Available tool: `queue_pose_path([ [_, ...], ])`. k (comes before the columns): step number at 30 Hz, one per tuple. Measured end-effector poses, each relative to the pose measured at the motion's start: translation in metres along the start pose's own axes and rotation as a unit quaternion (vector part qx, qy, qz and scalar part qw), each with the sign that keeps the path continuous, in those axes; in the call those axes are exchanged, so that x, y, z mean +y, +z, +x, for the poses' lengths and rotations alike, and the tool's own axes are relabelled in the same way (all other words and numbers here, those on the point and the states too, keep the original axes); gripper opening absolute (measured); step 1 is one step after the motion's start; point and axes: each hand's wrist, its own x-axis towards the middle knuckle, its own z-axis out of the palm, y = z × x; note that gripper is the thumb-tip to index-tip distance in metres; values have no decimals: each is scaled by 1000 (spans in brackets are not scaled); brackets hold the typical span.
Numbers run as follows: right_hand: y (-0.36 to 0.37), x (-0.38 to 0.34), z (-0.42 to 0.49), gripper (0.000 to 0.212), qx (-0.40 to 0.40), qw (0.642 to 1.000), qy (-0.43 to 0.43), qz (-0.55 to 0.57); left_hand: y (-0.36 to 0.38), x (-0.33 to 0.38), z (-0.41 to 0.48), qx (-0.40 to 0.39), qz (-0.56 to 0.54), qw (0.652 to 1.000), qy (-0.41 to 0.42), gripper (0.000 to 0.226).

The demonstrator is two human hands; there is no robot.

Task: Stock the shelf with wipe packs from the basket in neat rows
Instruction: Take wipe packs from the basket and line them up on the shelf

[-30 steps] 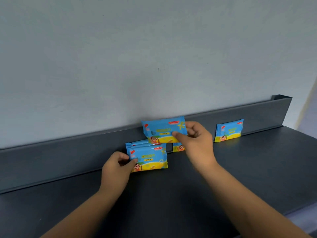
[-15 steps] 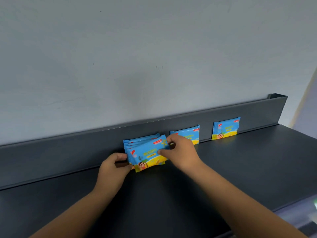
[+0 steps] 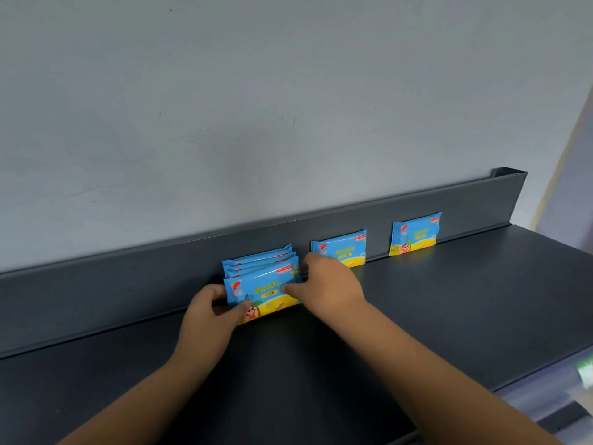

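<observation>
A pale grey wall bears faint scuffs.

Wall: pale grey wall, plain, with a few faint scuffs.
Shelf: dark grey matte shelf, set against the wall.
Back lip: raised lip along the shelf's rear edge.
Far right: blurred lilac strip, tan-edged.
Light: soft, even.

both bare forearms reach forward and converge, the left hand curled with thumb in front and fingers round the left end of the wipe packs, the right hand pinching their right end, knuckles up.
</observation>
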Motion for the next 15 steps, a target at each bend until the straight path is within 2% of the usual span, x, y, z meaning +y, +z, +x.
queue_pose_path([
  [2,-4,-2,-7,39,2,999,17,-45,-1,0,-2,50,46,998,-4,41],
  [5,-10,-5,-22,34,46,995,20,-86,-3,7,-4,102,110,989,11,60],
  [8,-11,-8,-34,37,75,992,-14,-101,-12,22,-4,105,166,980,32,59],
  [11,-12,-14,-41,43,69,993,-47,-88,-26,36,-2,93,217,971,46,57],
  [15,-13,-26,-46,52,60,992,-103,-50,-47,44,-15,61,305,948,63,69],
])
